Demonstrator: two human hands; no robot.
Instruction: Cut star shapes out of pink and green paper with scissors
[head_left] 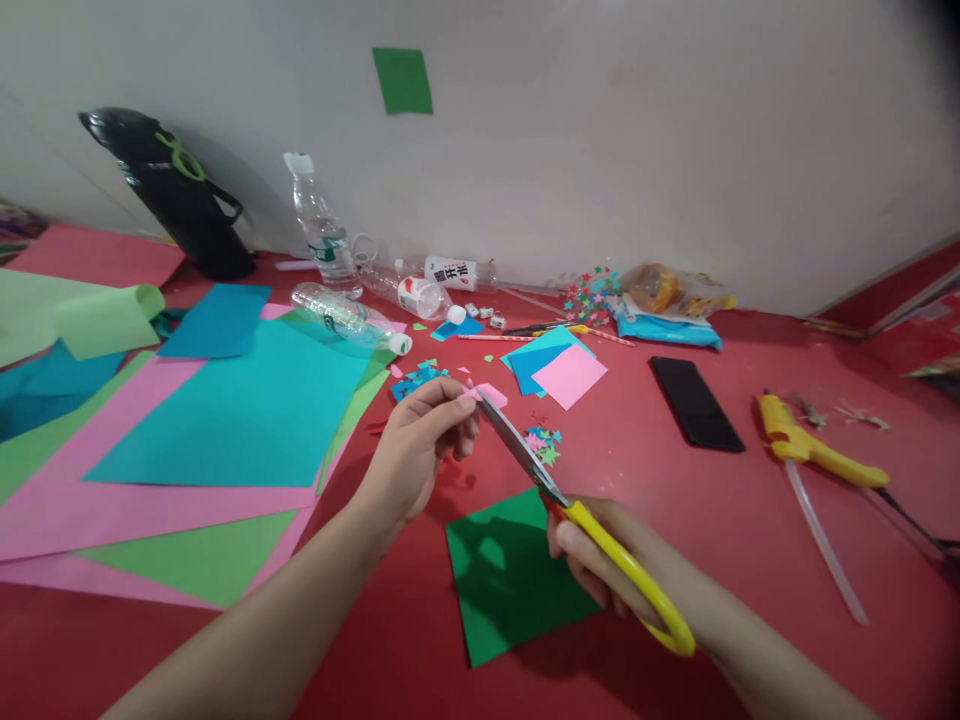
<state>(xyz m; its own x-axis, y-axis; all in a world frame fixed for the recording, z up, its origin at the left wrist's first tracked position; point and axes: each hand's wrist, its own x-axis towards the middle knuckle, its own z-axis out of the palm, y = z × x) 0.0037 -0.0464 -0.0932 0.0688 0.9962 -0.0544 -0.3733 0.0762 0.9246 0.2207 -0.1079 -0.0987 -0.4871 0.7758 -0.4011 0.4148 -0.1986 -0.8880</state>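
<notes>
Between the thumb and fingers of my left hand [424, 440] is a small piece of pink paper [489, 396]. My right hand [600, 555] grips scissors [630, 565] with yellow handles, the blades pointing up and left. The blade tips meet the pink paper beside my left fingertips; whether the blades are closed on it I cannot tell. Under my hands lies a dark green paper square [510, 600], partly in shadow. A small pile of cut paper stars [546, 444] rests just behind the scissor blades.
Large coloured sheets [247, 420] cover the left side. Plastic bottles [322, 235] and a black flask [180, 200] stand or lie along the wall. Further right are pink and blue squares [570, 376], more stars [592, 295], a phone [696, 403] and a yellow glue gun [817, 450] with its cord.
</notes>
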